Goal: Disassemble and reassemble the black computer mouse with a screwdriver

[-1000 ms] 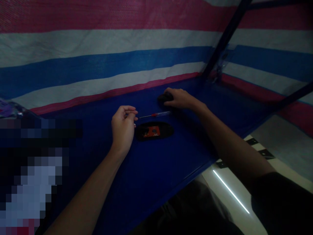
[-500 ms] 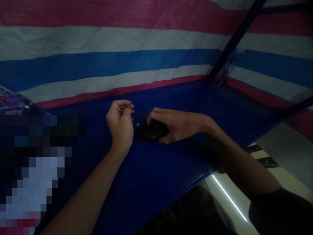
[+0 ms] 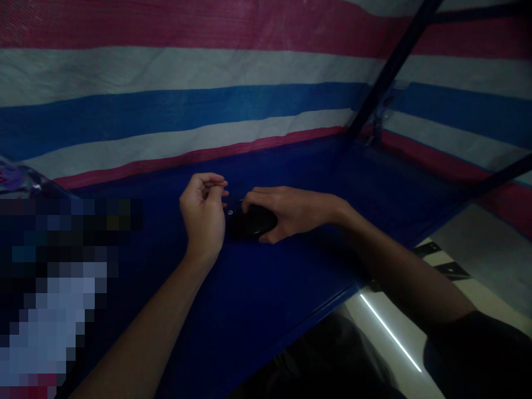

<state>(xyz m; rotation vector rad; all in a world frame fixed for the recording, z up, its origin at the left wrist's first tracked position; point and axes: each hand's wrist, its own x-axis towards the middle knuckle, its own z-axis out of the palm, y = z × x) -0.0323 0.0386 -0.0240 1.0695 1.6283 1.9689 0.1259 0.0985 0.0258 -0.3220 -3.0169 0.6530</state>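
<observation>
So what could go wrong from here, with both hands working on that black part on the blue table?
The left hand pinches something too small to identify; dropped on the dark blue table, it could be hard to find. The right hand covers most of the black part, so its seating is hidden and it may sit askew. The dim light makes any small misalignment easy to miss.
</observation>
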